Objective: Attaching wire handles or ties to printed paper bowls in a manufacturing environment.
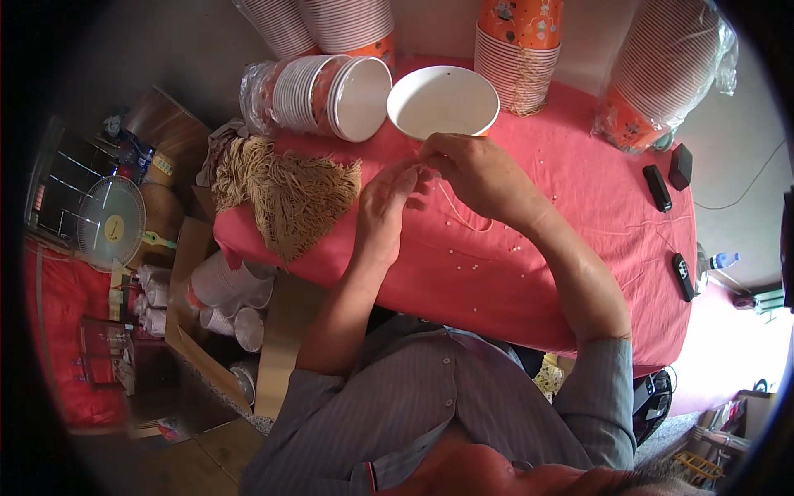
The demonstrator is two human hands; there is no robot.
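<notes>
My left hand (382,202) and my right hand (473,172) meet over a red tablecloth (579,207), fingertips pinched together on a thin beige string (457,213) that loops down onto the cloth. Just beyond the fingers stands a single white paper bowl (442,101), open side up. A heap of cut beige strings (285,190) lies to the left of my left hand. Tiny white beads (473,266) are scattered on the cloth near my wrists.
Stacks of orange-and-white paper bowls stand at the back: a wrapped one on its side (318,93), an upright one (517,50), a wrapped one (666,70) at right. Three dark small devices (657,187) lie at right. A cardboard box of bowls (223,306) and a fan (110,221) sit left, below the table.
</notes>
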